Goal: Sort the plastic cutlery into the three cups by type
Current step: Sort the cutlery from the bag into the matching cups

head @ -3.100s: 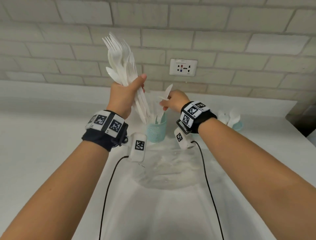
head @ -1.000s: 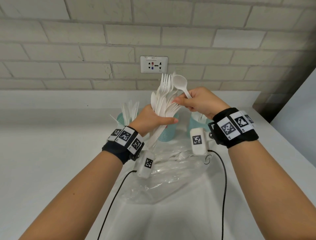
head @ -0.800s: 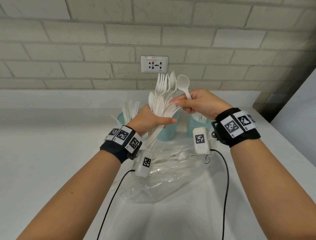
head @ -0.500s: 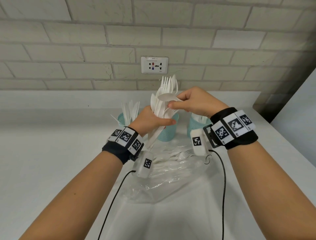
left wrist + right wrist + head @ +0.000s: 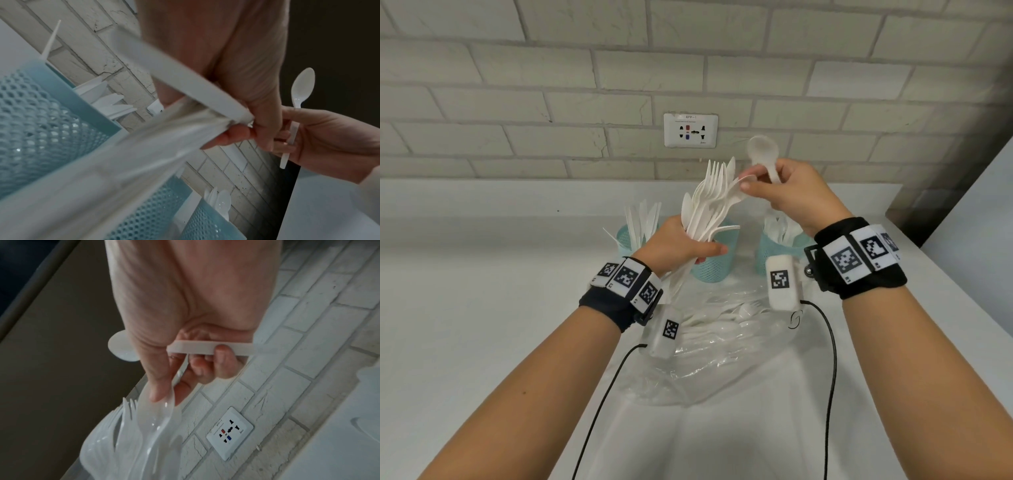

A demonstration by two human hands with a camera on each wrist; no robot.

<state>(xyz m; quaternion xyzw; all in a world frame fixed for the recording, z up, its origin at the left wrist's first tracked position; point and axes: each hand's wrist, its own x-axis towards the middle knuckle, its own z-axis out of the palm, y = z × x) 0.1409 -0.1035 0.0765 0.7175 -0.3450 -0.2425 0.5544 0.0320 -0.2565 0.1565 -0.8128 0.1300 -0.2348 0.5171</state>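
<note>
Plastic bag point(image 5: 715, 346): lying crumpled on the white counter point(image 5: 465, 325) nearest me, loose cutlery still inside.
My left hand point(image 5: 671, 245): I am gripping a bundle of forks and spoons point(image 5: 710, 202) by the handles, fingers curled round them, heads fanning upward.
My right hand point(image 5: 789, 195): I am holding one spoon point(image 5: 765, 154) upright in curled fingers, while thumb and forefinger are pinching another spoon's bowl at the bundle's edge, or so it seems.
Left cup point(image 5: 631, 236): standing with what look like knives in it.
Middle cup point(image 5: 717, 253): sitting just behind my left hand.
Right cup point(image 5: 774, 246): holding spoons, below my right hand.
Wall socket point(image 5: 690, 130): sitting on the brick wall beyond.
</note>
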